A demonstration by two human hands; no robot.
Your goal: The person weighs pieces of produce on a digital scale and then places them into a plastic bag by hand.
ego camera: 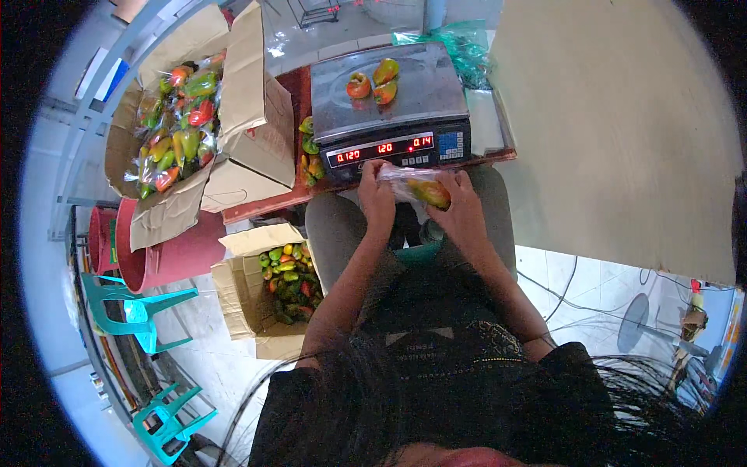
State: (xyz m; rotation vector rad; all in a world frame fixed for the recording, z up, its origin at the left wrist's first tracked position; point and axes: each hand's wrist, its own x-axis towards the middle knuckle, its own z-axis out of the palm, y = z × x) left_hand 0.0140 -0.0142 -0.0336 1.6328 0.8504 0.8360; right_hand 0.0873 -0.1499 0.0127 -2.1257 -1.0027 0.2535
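Note:
Between my two hands is a clear plastic bag (402, 177) with a mottled green-and-orange bell pepper (430, 194) inside. My left hand (376, 190) pinches the loose end of the bag, while my right hand (461, 201) grips the end with the pepper. Both are just in front of a digital weighing scale (397, 143), above my lap. Three loose peppers (373, 82) in red, orange and green rest on its metal pan (338, 117). The scale's red display is lit.
An open cardboard box (245, 105) of bagged peppers (181, 125) stands left on the red table (262, 204). Loose peppers (312, 154) lie beside the scale. Another box (239, 298) of peppers sits on the floor. Green plastic bags (467, 49) lie behind; a beige panel (613, 134) stands right.

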